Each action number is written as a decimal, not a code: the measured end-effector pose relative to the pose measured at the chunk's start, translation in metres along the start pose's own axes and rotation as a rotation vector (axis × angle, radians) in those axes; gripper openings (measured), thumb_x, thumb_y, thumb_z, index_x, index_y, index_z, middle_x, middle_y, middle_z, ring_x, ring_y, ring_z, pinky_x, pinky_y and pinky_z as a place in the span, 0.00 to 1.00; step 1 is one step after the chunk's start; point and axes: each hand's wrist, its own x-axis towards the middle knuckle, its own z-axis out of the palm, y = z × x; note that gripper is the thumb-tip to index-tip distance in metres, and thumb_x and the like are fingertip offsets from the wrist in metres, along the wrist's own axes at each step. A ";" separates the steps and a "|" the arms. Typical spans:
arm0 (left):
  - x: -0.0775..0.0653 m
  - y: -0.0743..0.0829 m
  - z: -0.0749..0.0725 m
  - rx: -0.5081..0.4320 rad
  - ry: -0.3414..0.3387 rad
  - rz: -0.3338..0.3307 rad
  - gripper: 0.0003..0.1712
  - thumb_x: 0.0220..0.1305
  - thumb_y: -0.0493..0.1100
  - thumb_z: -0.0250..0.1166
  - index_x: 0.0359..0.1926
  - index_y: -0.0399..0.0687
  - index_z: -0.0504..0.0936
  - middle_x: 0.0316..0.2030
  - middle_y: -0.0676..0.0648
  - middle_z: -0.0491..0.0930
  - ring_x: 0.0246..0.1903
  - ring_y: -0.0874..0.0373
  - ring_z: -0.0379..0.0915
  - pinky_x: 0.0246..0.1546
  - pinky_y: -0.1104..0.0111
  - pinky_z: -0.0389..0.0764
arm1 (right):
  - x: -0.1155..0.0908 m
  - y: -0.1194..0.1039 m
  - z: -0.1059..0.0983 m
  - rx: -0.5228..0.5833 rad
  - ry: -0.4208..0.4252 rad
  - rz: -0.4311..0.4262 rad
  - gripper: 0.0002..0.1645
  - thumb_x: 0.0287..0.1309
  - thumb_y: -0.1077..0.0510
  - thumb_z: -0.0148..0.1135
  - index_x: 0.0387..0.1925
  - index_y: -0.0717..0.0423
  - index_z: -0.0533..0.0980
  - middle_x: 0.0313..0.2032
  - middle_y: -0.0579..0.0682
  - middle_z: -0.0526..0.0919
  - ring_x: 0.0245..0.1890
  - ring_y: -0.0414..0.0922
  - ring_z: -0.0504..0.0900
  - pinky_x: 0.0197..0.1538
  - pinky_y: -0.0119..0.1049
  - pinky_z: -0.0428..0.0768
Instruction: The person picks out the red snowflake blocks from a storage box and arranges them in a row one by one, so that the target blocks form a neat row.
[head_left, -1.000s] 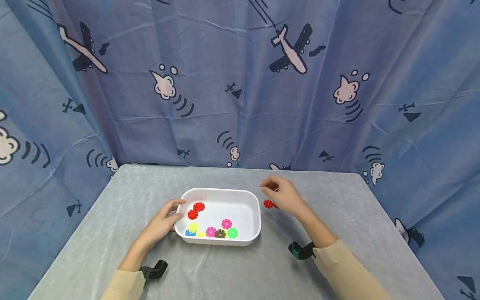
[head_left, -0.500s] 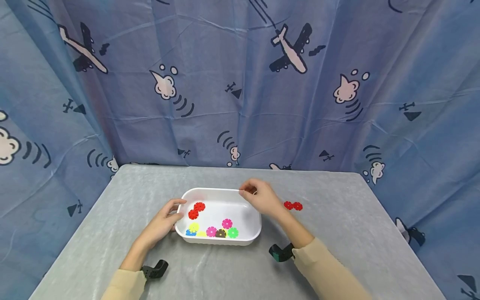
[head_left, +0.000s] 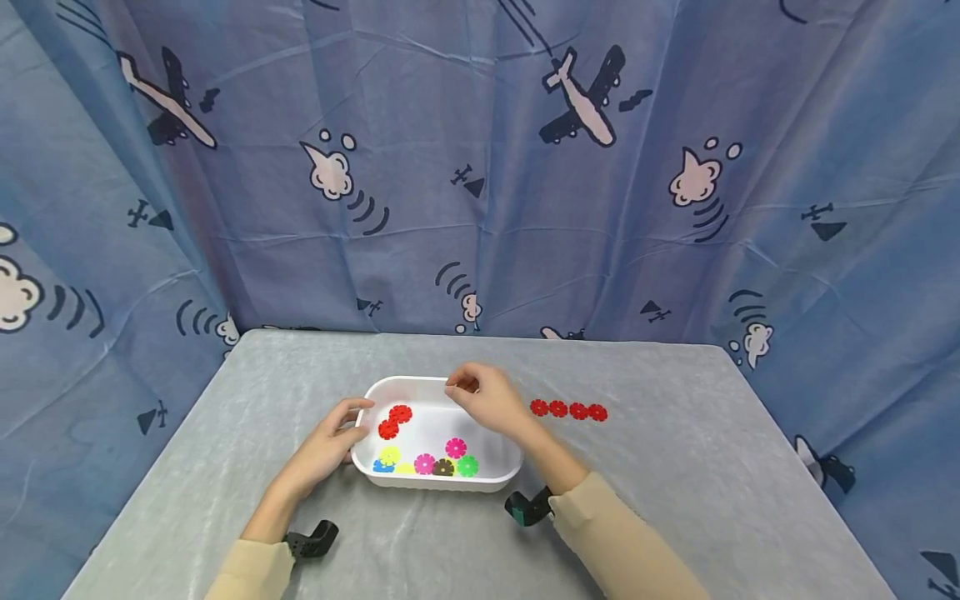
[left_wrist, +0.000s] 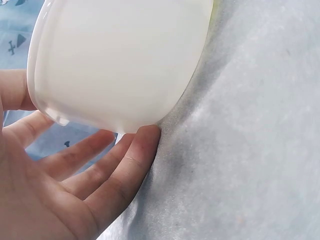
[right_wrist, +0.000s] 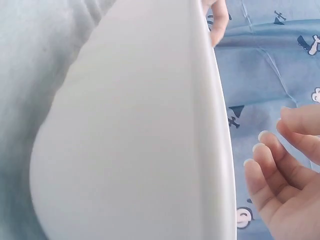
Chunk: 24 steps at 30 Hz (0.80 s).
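My left hand (head_left: pixel 322 446) grips the left end of a white plastic tray (head_left: pixel 480 480), thumb at the rim and the other fingers against the outer wall in the left wrist view. Two red notched discs (head_left: pixel 388 429) lie inside near that hand. Along the tray's near side are pink (head_left: pixel 456 448), green (head_left: pixel 467 466), brown (head_left: pixel 443 467), yellow (head_left: pixel 389 455) and blue (head_left: pixel 383 467) discs. Over the tray's far right part hovers my right hand (head_left: pixel 491 400), its fingers loosely bent. Nothing shows between its fingertips in the right wrist view.
To the right of the tray, several red discs (head_left: pixel 558 408) lie in a straight row on the grey-covered table (head_left: pixel 675 467). A blue curtain (head_left: pixel 420 208) printed with planes hangs behind the table's far edge.
My right hand has moved left from above the red discs beside the tray to over the tray, uncovering the whole red row. My left hand and the tray have stayed in place.
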 end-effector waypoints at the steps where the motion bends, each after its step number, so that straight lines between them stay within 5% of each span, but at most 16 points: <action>1: 0.000 0.000 0.000 0.000 0.002 0.000 0.25 0.75 0.38 0.56 0.70 0.43 0.66 0.65 0.32 0.66 0.49 0.46 0.78 0.34 0.65 0.82 | 0.001 -0.001 0.003 0.002 -0.003 -0.001 0.05 0.66 0.58 0.66 0.40 0.55 0.82 0.33 0.46 0.81 0.35 0.44 0.77 0.39 0.37 0.77; 24: 0.003 -0.003 -0.001 -0.006 -0.001 -0.006 0.24 0.75 0.38 0.56 0.69 0.43 0.67 0.65 0.33 0.67 0.51 0.45 0.78 0.40 0.63 0.83 | 0.029 -0.007 0.059 -0.056 -0.089 0.024 0.05 0.65 0.58 0.65 0.40 0.55 0.82 0.29 0.45 0.78 0.32 0.42 0.74 0.37 0.33 0.74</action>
